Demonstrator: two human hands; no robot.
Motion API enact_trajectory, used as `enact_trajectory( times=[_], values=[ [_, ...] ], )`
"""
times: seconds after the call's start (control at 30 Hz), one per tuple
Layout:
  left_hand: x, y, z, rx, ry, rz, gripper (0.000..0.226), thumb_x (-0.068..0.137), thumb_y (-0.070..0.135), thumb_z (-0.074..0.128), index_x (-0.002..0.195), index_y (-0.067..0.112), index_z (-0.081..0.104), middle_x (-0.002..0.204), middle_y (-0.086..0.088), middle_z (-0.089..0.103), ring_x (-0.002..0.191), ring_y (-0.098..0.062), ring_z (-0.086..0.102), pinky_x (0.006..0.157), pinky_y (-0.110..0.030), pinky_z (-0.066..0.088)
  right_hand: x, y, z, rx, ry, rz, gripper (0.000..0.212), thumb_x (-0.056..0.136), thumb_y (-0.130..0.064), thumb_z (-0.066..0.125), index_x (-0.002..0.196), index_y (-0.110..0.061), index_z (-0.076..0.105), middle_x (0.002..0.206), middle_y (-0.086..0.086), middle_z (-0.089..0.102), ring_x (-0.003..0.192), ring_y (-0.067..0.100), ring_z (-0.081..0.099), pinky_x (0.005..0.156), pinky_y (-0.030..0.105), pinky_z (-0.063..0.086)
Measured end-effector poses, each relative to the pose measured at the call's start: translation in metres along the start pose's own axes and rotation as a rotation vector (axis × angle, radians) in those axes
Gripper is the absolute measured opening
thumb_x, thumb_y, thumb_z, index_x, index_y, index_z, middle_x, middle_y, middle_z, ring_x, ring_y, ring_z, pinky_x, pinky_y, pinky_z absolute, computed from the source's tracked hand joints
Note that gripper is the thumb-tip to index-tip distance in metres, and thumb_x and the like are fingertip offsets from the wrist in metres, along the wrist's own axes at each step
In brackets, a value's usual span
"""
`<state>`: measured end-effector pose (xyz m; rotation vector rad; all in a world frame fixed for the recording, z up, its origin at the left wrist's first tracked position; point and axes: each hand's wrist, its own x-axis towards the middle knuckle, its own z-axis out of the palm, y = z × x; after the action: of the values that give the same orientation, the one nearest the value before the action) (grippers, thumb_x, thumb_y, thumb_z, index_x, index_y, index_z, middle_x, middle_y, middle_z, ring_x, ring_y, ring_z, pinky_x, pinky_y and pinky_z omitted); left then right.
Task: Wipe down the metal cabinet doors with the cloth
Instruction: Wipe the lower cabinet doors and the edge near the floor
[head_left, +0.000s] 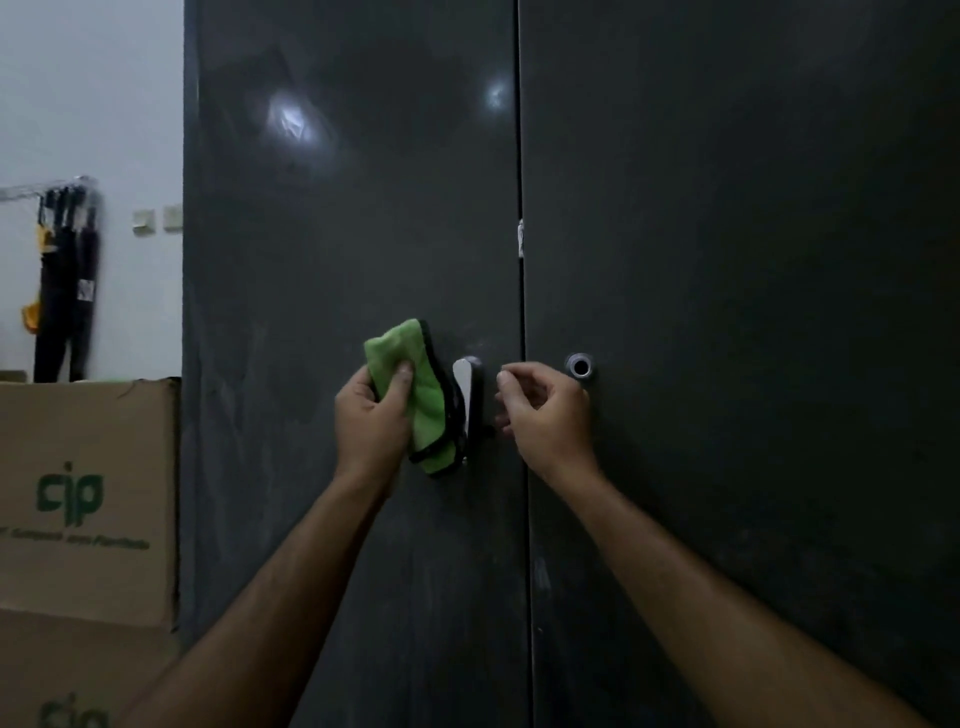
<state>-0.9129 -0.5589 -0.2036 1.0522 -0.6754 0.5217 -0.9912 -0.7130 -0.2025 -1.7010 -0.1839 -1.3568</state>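
Dark cabinet doors (353, 234), cloth (423, 395) in left hand (371, 415)

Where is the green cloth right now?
The green cloth is in the person's left hand, near the middle of the head view, against the left cabinet door just left of the silver handle.

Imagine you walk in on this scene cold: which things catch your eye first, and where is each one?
The bright green cloth stands out first, gripped in the left hand against the dark left cabinet door, just left of the silver handle. The right hand hovers half-curled by the seam between the doors, beside a round lock. At far left stands a cardboard box with green lettering.
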Motion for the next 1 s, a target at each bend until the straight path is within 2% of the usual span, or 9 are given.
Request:
enact_trajectory(
  times=[0.13, 0.2, 0.27, 0.37, 0.5, 0.57, 0.67, 0.77, 1.0],
  values=[
    [-0.008, 0.014, 0.004, -0.258, -0.110, -0.113, 0.013, 0.102, 0.012, 0.063, 0.113, 0.010, 0.071, 0.104, -0.011, 0.079, 0.094, -0.022, 0.077, 0.079, -0.037, 0.064, -0.004, -0.024, 0.012, -0.017, -0.170, -0.165, 0.049, 0.088, -0.042, 0.077, 0.133, -0.027, 0.064, 0.103, -0.009, 0.072, 0.090, 0.004, 0.070, 0.078, 0.025, 0.059],
    [-0.015, 0.024, 0.010, -0.421, -0.252, -0.267, 0.027, 0.102, 0.021, 0.062, 0.123, 0.006, 0.071, 0.117, -0.016, 0.077, 0.106, -0.026, 0.076, 0.081, -0.034, 0.064, -0.008, -0.035, 0.022, 0.005, -0.303, -0.209, 0.057, 0.091, -0.040, 0.074, 0.144, -0.032, 0.054, 0.125, -0.010, 0.067, 0.112, 0.000, 0.065, 0.094, 0.024, 0.056],
    [-0.017, 0.032, 0.013, -0.504, -0.370, -0.350, 0.035, 0.106, 0.029, 0.053, 0.124, 0.009, 0.075, 0.125, -0.015, 0.075, 0.114, -0.026, 0.073, 0.085, -0.032, 0.062, -0.006, -0.041, 0.021, -0.022, -0.312, -0.270, 0.053, 0.095, -0.028, 0.070, 0.145, -0.026, 0.055, 0.129, -0.001, 0.065, 0.118, 0.007, 0.063, 0.101, 0.029, 0.053],
    [-0.012, 0.037, 0.012, -0.275, -0.385, -0.237, 0.042, 0.105, 0.033, 0.042, 0.103, 0.023, 0.082, 0.105, -0.001, 0.079, 0.095, -0.016, 0.067, 0.075, -0.026, 0.053, 0.007, -0.043, 0.005, -0.206, -0.234, -0.344, 0.040, 0.094, -0.018, 0.067, 0.134, -0.019, 0.064, 0.114, 0.005, 0.066, 0.105, 0.014, 0.064, 0.094, 0.027, 0.053],
    [-0.010, 0.022, 0.000, 0.093, -0.286, -0.109, 0.032, 0.105, 0.013, 0.049, 0.114, 0.031, 0.074, 0.104, 0.005, 0.076, 0.088, -0.009, 0.060, 0.066, -0.016, 0.048, 0.027, -0.027, -0.016, -0.395, -0.120, -0.314, 0.027, 0.099, -0.016, 0.062, 0.125, -0.014, 0.066, 0.113, 0.000, 0.050, 0.093, 0.006, 0.056, 0.082, -0.002, 0.037],
    [-0.014, 0.009, -0.010, 0.202, -0.293, -0.118, 0.027, 0.105, 0.012, 0.054, 0.115, 0.031, 0.071, 0.113, 0.002, 0.073, 0.100, -0.011, 0.065, 0.069, -0.013, 0.050, 0.037, -0.015, -0.017, -0.559, -0.167, -0.378, 0.024, 0.101, -0.023, 0.060, 0.124, -0.016, 0.065, 0.118, 0.000, 0.046, 0.098, 0.012, 0.053, 0.087, 0.005, 0.041],
    [-0.023, -0.007, -0.012, 0.295, -0.366, -0.155, 0.025, 0.103, 0.017, 0.064, 0.125, 0.028, 0.064, 0.121, 0.000, 0.070, 0.111, -0.015, 0.067, 0.082, -0.024, 0.056, 0.058, -0.013, -0.005, -0.933, -0.099, -0.572, 0.023, 0.101, -0.035, 0.057, 0.115, -0.019, 0.067, 0.129, 0.008, 0.049, 0.109, 0.027, 0.047, 0.091, 0.041, 0.044],
    [-0.029, -0.014, -0.003, 0.417, -0.413, -0.028, 0.032, 0.101, 0.023, 0.068, 0.132, 0.022, 0.061, 0.117, 0.004, 0.069, 0.107, -0.012, 0.068, 0.086, -0.029, 0.061, 0.075, -0.020, 0.010, -1.064, -0.020, -0.655, 0.022, 0.103, -0.034, 0.055, 0.113, -0.019, 0.067, 0.134, 0.008, 0.049, 0.110, 0.029, 0.048, 0.089, 0.042, 0.043],
    [-0.034, -0.030, -0.018, 0.604, -0.304, 0.195, 0.031, 0.101, 0.021, 0.066, 0.131, 0.016, 0.065, 0.121, 0.001, 0.064, 0.110, -0.011, 0.061, 0.095, -0.035, 0.058, 0.016, 0.029, -0.019, -1.075, -0.082, -0.720, 0.016, 0.098, -0.025, 0.062, 0.101, -0.010, 0.067, 0.106, 0.013, 0.059, 0.087, 0.031, 0.054, 0.074, 0.046, 0.044]
  ],
)
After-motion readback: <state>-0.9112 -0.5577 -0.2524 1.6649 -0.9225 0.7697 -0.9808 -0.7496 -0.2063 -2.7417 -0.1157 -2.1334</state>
